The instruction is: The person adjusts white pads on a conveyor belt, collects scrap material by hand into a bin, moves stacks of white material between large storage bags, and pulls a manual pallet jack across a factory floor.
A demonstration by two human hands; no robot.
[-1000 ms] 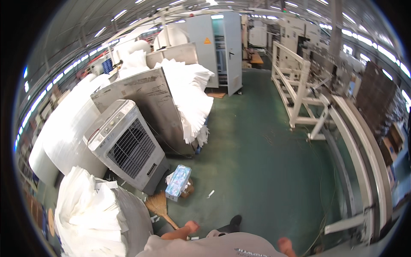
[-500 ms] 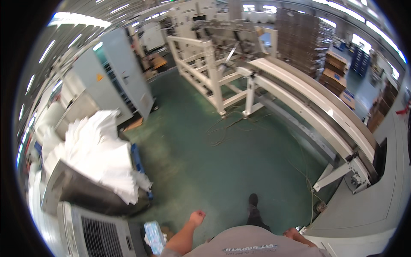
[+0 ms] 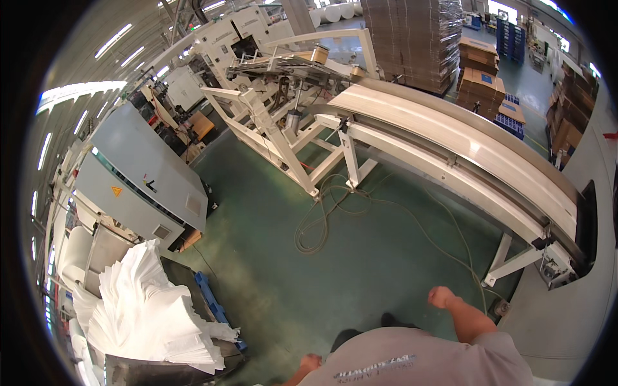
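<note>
My right hand (image 3: 441,296) is raised in front of me on the right, its fingers curled in with nothing visible in them. Beyond it, cables (image 3: 315,231) trail over the green floor (image 3: 270,276). My left hand (image 3: 311,361) hangs low by my shirt, partly hidden. It looks rounded and closed, and no object shows in it. Neither hand touches anything around it. The long cream conveyor (image 3: 438,151) stands ahead on the right, nearest to my right hand but out of contact.
To the left, crumpled white sheets (image 3: 141,309) lie heaped beside a blue pallet (image 3: 215,305). A grey cabinet (image 3: 151,177) stands behind them. Ahead is a cream machine frame (image 3: 277,138). Wrapped cardboard stacks (image 3: 412,45) and open cartons (image 3: 479,90) stand beyond the conveyor.
My right hand has swung forward and up; my left has dropped back toward my body. I have moved forward: the grey cabinet now looks more closed, and the vented box at lower left is out of view.
</note>
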